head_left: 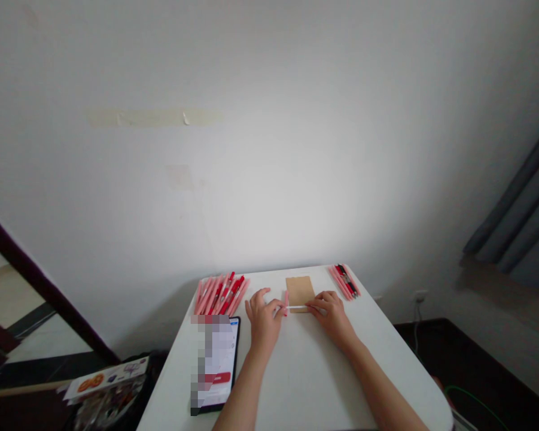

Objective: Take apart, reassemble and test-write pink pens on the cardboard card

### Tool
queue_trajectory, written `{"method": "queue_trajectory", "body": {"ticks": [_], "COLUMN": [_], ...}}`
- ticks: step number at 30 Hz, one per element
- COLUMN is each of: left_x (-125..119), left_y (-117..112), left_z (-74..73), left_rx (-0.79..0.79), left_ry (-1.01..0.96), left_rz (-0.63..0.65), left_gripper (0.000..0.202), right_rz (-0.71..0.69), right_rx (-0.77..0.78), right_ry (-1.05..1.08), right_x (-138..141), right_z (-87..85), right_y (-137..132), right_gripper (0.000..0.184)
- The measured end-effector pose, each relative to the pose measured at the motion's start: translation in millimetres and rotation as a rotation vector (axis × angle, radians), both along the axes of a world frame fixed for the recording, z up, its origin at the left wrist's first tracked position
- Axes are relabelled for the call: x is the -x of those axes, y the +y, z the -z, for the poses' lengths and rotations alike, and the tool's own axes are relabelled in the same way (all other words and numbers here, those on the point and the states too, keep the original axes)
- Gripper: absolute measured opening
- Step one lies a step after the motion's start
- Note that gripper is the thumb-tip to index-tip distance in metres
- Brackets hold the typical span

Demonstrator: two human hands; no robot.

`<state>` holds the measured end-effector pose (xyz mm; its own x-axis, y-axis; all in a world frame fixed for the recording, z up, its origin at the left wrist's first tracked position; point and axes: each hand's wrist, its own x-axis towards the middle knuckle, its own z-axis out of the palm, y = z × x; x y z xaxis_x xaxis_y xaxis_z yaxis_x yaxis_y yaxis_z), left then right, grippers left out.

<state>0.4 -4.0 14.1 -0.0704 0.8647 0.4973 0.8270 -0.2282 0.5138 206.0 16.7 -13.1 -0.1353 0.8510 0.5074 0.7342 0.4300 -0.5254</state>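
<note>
My left hand (pixel 264 317) and my right hand (pixel 331 312) rest on a white table (pixel 305 371), close together. Between them they hold a thin white rod-like pen part (pixel 296 307), each hand pinching one end. A short pink piece (pixel 286 301) stands at the left hand's fingertips. A brown cardboard piece (pixel 300 290) lies flat just behind the hands. A pile of pink and red pens (pixel 221 294) lies to the left of my left hand. A smaller bundle of pink, red and black pens (pixel 344 281) lies at the far right corner.
A tablet (pixel 215 365) with a lit screen lies on the table's left side. A white wall rises right behind the table. Grey curtains (pixel 520 209) hang at the right. Printed packages (pixel 107 386) sit low at the left, beside the table.
</note>
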Motion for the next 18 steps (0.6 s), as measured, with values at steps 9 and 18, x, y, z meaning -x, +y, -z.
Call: {"method": "queue_trajectory", "body": {"ticks": [9, 18], "left_x": [6.5, 7.7], "left_y": [0.4, 2.0], "left_z": [-4.8, -2.7], "left_rx": [-0.095, -0.141], "left_ry": [-0.005, 0.079], "left_rz": [-0.165, -0.358], "left_gripper": [0.009, 0.017], "right_rz": [0.058, 0.023], "right_rx": [0.038, 0.067], "right_ry": [0.023, 0.029], "right_x": [-4.9, -6.3], "right_z": [-1.7, -0.4], "right_y": [-1.1, 1.0], "right_gripper": [0.028, 0.029]}}
